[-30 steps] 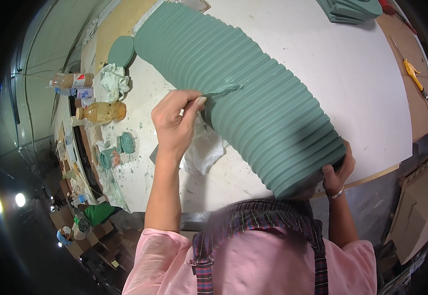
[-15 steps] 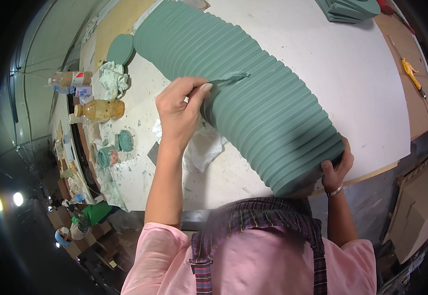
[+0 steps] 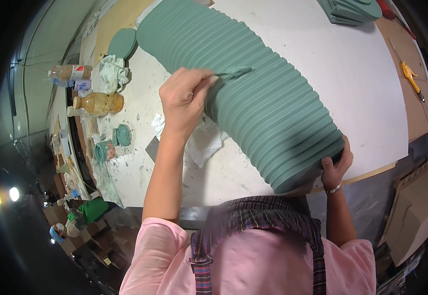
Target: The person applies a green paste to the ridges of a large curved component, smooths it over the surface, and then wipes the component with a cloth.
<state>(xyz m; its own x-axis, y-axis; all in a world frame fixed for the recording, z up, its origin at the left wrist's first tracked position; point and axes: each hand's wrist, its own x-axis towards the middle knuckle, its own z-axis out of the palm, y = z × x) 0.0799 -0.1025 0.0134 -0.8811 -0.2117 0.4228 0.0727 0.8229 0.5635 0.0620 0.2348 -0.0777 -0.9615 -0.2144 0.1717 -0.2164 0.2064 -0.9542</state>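
Observation:
A long stack of thin green pieces (image 3: pixel 273 103) with rounded ends leans in a slanting row across the white table. My left hand (image 3: pixel 187 98) is closed in a pinch at the stack's left side, on a slim tool with a green-coated, brush-like tip (image 3: pixel 238 73). That tip lies against the edges of the pieces near the middle of the row. The tool's handle is hidden in my fingers. At the near right end, my right hand (image 3: pixel 339 164) grips the stack, thumb on the end face and fingers around the far side.
A single green oval piece (image 3: pixel 122 43), crumpled tissue (image 3: pixel 113 73), bottles (image 3: pixel 98 103) and green-stained rolls (image 3: pixel 121 135) are on the left. White cloth (image 3: pixel 206 142) lies beside my left wrist. More green pieces (image 3: pixel 351 11) and a yellow-handled tool (image 3: pixel 409 71) lie right. Another person (image 3: pixel 76 223) is far left.
My left hand and the tool have shifted slightly up and right over the stack's edges. My right hand keeps its grip on the end. The whole view has moved a little.

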